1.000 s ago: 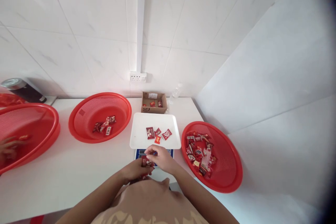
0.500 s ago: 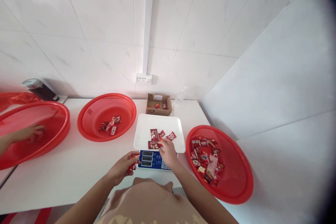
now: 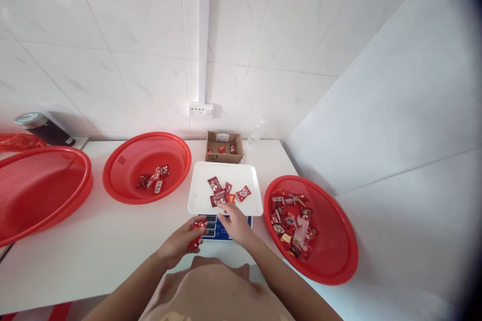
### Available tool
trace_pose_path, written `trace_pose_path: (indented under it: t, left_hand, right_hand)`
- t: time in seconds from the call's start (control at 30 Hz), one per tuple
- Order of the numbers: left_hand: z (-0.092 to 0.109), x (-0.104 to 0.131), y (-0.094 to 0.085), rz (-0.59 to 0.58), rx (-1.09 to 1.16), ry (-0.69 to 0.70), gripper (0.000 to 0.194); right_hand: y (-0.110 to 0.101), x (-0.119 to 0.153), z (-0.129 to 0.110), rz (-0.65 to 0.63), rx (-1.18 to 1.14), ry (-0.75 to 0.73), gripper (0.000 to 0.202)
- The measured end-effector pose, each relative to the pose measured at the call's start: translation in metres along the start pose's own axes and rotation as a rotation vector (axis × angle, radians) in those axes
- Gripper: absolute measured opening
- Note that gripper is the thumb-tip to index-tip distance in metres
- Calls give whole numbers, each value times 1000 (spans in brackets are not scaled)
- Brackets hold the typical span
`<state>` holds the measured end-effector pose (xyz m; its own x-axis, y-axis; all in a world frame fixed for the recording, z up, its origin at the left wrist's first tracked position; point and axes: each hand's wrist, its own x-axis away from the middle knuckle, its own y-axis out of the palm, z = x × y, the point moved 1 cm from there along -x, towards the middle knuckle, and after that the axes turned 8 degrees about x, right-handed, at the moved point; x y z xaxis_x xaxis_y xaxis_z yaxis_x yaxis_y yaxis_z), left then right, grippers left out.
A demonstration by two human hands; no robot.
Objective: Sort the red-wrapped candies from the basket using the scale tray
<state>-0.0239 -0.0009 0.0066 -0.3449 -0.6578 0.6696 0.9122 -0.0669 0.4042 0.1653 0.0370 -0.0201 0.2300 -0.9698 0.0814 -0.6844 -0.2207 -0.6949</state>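
My left hand (image 3: 181,242) is closed around red wrapped candies (image 3: 199,234), just left of the scale's blue display panel (image 3: 223,229). Above that panel, my right hand (image 3: 236,223) reaches over the front rim of the scale's white tray (image 3: 199,173). Its fingers are stretched out, with the tips close to a dark red candy packet (image 3: 217,199); whether they touch it I cannot tell. Another dark red packet (image 3: 215,185), a small orange-red one (image 3: 231,198) and a red twist-wrapped candy (image 3: 243,193) lie on the tray.
To the right, a red basket (image 3: 350,241) holds many wrapped candies. A second red basket (image 3: 113,160) with several candies stands left of the scale, and a third (image 3: 85,185) farther left. Behind the tray are a cardboard box (image 3: 223,157) with candies and a clear bottle (image 3: 258,130).
My right hand has drawn slightly left, uncovering the orange-red packet on the tray. My left hand has turned a little, still holding its candies. Another person's hand has left the far-left basket.
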Motion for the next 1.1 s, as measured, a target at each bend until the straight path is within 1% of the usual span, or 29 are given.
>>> trace_pose_path:
  t: [0.07, 0.13, 0.23, 0.3, 0.43, 0.53, 0.6, 0.67, 0.77, 0.83, 0.9, 0.97, 1.0, 1.1]
  left_hand:
    - [-1, 0, 6, -62, -4, -9, 70]
    - [-3, -3, 12, -112, -20, -9, 77]
    - [-7, -8, 18, -136, -40, -9, 85]
    - [-9, -11, 20, -125, -44, -14, 88]
    - [-10, -13, 22, -97, -36, -30, 84]
    - [-9, -13, 20, -79, -2, -32, 76]
    - [-8, -13, 15, -45, 19, -23, 68]
    - [-7, -13, 7, 16, 34, -5, 61]
    - [-5, -12, -3, 99, 52, 15, 54]
    - [-4, -10, -7, 123, 69, 18, 52]
    - [-3, -8, -8, 129, 83, 18, 52]
    - [-2, -7, -7, 121, 89, 15, 52]
    - [-1, -7, -7, 116, 91, 17, 52]
    - [-1, -8, -6, 112, 93, 21, 55]
  right_hand:
    - [4, 11, -6, -138, -209, 52, 37]
    - [6, 20, -11, -225, -347, 114, 40]
    - [3, 29, -13, -230, -403, 164, 38]
    - [-2, 31, -12, -224, -383, 152, 35]
    - [-5, 35, -11, -214, -371, 123, 31]
    - [-4, 35, -4, -156, -436, 191, 28]
    - [-4, 33, 6, -83, -502, 265, 29]
    - [-7, 28, 19, 16, -562, 352, 34]
    - [-15, 15, 39, 165, -616, 453, 40]
    - [-21, 1, 49, 243, -654, 476, 42]
    - [-25, -12, 56, 294, -677, 468, 43]
    - [-28, -20, 61, 316, -591, 429, 45]
    - [-28, -22, 63, 319, -489, 397, 45]
    - [-27, -17, 63, 285, -50, 273, 41]
